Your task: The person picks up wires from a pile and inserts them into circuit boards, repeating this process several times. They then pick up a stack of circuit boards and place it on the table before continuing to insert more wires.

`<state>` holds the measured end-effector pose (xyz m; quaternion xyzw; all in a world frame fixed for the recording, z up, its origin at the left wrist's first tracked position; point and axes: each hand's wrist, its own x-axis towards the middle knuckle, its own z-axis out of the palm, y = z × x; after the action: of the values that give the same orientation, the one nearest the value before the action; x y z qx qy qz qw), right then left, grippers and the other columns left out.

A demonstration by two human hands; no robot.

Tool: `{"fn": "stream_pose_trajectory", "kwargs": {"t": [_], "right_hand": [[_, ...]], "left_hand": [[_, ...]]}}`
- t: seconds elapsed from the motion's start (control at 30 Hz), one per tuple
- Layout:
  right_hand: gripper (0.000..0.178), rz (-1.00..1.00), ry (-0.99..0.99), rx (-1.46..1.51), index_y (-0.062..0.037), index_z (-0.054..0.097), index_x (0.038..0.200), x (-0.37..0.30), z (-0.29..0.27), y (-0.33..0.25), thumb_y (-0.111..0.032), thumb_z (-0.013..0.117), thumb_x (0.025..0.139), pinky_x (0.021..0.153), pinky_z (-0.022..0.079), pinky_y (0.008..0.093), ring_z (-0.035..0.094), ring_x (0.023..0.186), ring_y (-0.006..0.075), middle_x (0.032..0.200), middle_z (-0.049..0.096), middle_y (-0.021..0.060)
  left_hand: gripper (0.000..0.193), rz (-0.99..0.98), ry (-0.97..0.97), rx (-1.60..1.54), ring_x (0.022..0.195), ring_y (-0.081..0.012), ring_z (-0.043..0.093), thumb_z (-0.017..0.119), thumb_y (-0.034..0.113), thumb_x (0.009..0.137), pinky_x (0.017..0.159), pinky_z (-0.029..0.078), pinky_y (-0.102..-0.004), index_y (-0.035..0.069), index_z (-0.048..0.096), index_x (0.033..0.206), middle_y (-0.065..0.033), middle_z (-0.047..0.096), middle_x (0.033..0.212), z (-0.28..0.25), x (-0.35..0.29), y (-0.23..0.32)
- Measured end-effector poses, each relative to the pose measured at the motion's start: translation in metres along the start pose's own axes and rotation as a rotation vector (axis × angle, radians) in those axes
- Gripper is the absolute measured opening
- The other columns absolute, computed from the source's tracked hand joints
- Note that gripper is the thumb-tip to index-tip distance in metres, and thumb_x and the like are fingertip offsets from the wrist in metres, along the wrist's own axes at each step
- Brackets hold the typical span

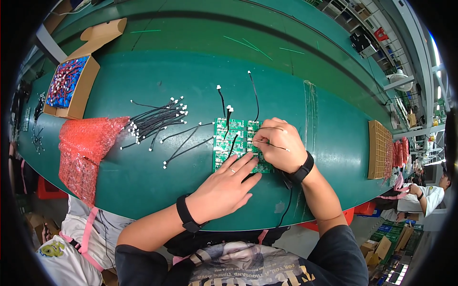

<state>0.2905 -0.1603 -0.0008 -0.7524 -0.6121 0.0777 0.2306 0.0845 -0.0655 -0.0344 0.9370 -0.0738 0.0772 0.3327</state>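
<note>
A green circuit board panel (pixel 221 153), made up of several small boards in rows, lies flat on the table before me. My left hand (pixel 222 189) rests across its lower edge, palm down with fingers spread, holding nothing. Over the panel's right column, my right hand (pixel 285 148) is closed in a pinch on a short black cable; its fingers hide the pinched end. White-tipped cable ends stick out near the knuckles. Several other black cables (pixel 222 99) run outward from the panel, and a loose pile of black cables (pixel 160 118) with white connectors lies to the left.
A red bubble-wrap bag (pixel 85 150) sits left of the cable pile. Behind it, an open cardboard box (pixel 86 88) holds red and black cables in blue wrapping. A brown gridded tray (pixel 378 150) stands at the far right. Other people sit along the table on both sides.
</note>
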Motion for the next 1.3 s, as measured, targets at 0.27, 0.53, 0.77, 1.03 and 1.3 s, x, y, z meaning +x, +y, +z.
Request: {"fn": "stream_pose_trajectory", "kwargs": {"t": [0.27,0.53,0.77,1.03,1.3], "right_hand": [[0.004,0.003,-0.051,-0.013,-0.0052,0.074,0.083,-0.005,-0.005,0.005,-0.007,0.077,0.080,0.073,0.048,0.0408,0.063,0.080,0.0282,0.082,0.068,0.0067],[0.013,0.068,-0.082,0.204,-0.0081,0.080,0.097,-0.023,-0.001,0.026,-0.016,0.080,0.087,0.087,0.052,0.0397,0.066,0.094,0.0265,0.099,0.071,0.0075],[0.043,0.084,0.077,0.107,-0.0123,0.073,0.124,-0.035,-0.004,0.034,-0.024,0.084,0.084,0.101,0.048,0.0421,0.058,0.120,0.0300,0.124,0.066,0.0088],[0.082,0.051,-0.052,-0.001,-0.0148,0.053,0.150,-0.017,-0.005,0.028,-0.030,0.089,0.079,0.109,0.042,0.0431,0.053,0.125,0.0317,0.133,0.058,0.0110],[0.089,0.035,-0.069,0.388,-0.0138,0.050,0.154,-0.014,-0.007,0.030,-0.023,0.091,0.076,0.106,0.046,0.0398,0.056,0.116,0.0286,0.117,0.055,0.0104]], "left_hand": [[0.050,0.015,0.004,0.035,0.151,-0.0393,0.036,0.074,0.023,0.091,0.121,0.035,-0.0554,0.007,0.061,0.137,-0.0206,0.045,0.154,0.003,-0.001,0.001],[0.033,0.146,0.124,0.006,0.134,-0.0346,0.057,0.075,0.021,0.091,0.112,0.047,-0.0512,0.007,0.070,0.120,-0.0142,0.061,0.138,-0.015,-0.002,0.011],[0.020,-0.128,0.572,0.041,0.083,-0.0278,0.071,0.071,0.008,0.092,0.074,0.057,-0.0373,0.002,0.071,0.112,-0.0132,0.070,0.103,-0.071,-0.014,-0.019],[0.033,-0.478,0.369,-0.043,0.081,-0.0229,0.070,0.068,0.006,0.097,0.073,0.056,-0.0340,-0.002,0.064,0.128,-0.0148,0.067,0.104,-0.060,0.001,-0.033],[0.060,-0.549,0.335,-0.275,0.100,-0.0208,0.070,0.063,0.002,0.097,0.086,0.058,-0.0328,-0.001,0.043,0.153,-0.0165,0.064,0.125,-0.057,0.018,-0.042]]}}
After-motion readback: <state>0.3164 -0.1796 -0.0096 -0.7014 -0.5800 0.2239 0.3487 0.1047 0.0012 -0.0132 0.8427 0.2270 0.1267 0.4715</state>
